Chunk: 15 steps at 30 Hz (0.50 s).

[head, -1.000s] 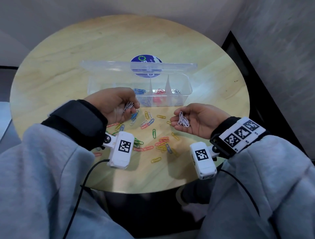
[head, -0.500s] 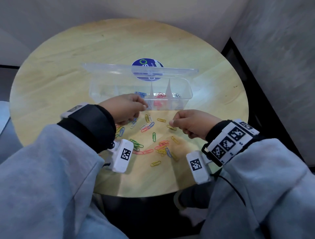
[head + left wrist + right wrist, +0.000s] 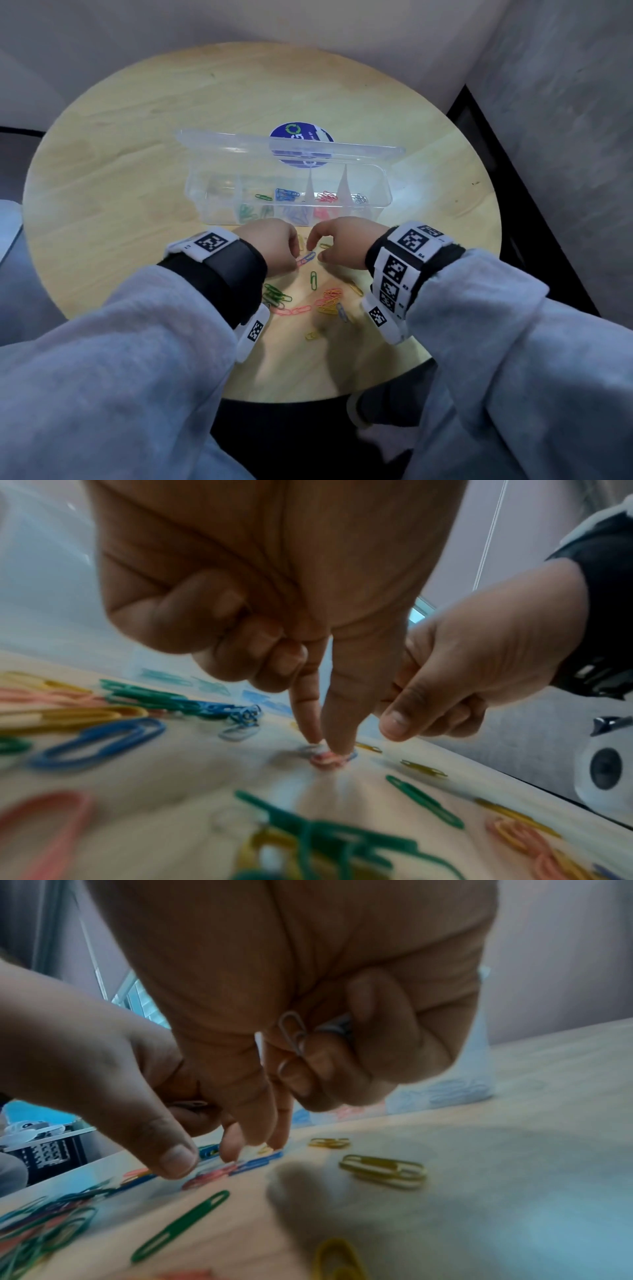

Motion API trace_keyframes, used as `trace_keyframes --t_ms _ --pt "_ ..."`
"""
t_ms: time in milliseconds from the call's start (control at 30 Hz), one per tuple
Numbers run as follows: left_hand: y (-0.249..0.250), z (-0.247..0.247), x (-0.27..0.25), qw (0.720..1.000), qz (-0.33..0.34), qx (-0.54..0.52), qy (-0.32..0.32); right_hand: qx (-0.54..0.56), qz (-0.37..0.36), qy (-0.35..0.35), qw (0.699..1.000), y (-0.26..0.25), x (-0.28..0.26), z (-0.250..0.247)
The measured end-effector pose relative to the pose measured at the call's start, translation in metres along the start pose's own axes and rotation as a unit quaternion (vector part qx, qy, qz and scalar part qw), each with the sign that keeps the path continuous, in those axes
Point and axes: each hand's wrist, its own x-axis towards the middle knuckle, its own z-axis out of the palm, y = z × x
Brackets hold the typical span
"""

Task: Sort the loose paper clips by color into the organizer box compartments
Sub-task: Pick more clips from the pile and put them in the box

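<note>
The clear organizer box (image 3: 380,205) stands open on the round table, with green (image 3: 263,197), blue (image 3: 287,194), red (image 3: 326,197) and white clips (image 3: 359,198) in separate compartments. Loose clips (image 3: 313,280) of mixed colors lie in front of it. My left hand (image 3: 296,260) is palm down; its thumb and forefinger tips (image 3: 337,746) pinch at a pink clip (image 3: 323,760) linked with a blue one on the table. My right hand (image 3: 315,251) hovers close beside it, and its curled fingers hold white clips (image 3: 294,1034). A grey clip end (image 3: 190,1104) peeks from my left hand's curled fingers.
The box's lid (image 3: 291,147) stands up behind the box, in front of a blue round sticker (image 3: 301,135). Green (image 3: 274,294), pink (image 3: 330,295) and yellow clips (image 3: 311,335) lie near the table's front edge. Bare wood (image 3: 120,171) spreads to the left.
Both hands turned from palm up, showing white clips, to palm down. They came together and dropped onto the loose clips just in front of the box.
</note>
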Motion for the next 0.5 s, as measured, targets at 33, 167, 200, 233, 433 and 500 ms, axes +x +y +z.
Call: trace_keyframes --t_ms 33,167,200,233,433,500 --pt "0.0007 0.0001 -0.0003 1.0 -0.002 0.007 -0.003 -0.002 0.0 0.001 1.0 0.0005 -0.0007 0.0004" --pt "0.0001 0.0004 -0.0014 0.999 -0.012 0.029 -0.014 -0.018 -0.001 0.007 1.0 0.0006 -0.001 0.0002" --pt "0.0 0.0006 -0.0016 0.999 -0.015 0.032 -0.017 -0.014 0.001 0.017 1.0 0.0003 -0.0004 0.0004" --pt "-0.0002 0.0006 -0.0019 0.999 -0.018 0.033 -0.017 -0.006 0.004 0.024 1.0 0.0001 0.0009 0.0012" --pt "0.0031 0.0006 -0.003 0.999 -0.018 0.041 -0.026 -0.038 0.012 0.013 0.999 -0.007 0.004 0.0032" --pt "0.0026 0.0008 -0.0032 0.999 -0.019 0.04 -0.027 -0.075 0.014 -0.005 0.997 -0.0089 0.0054 0.0029"
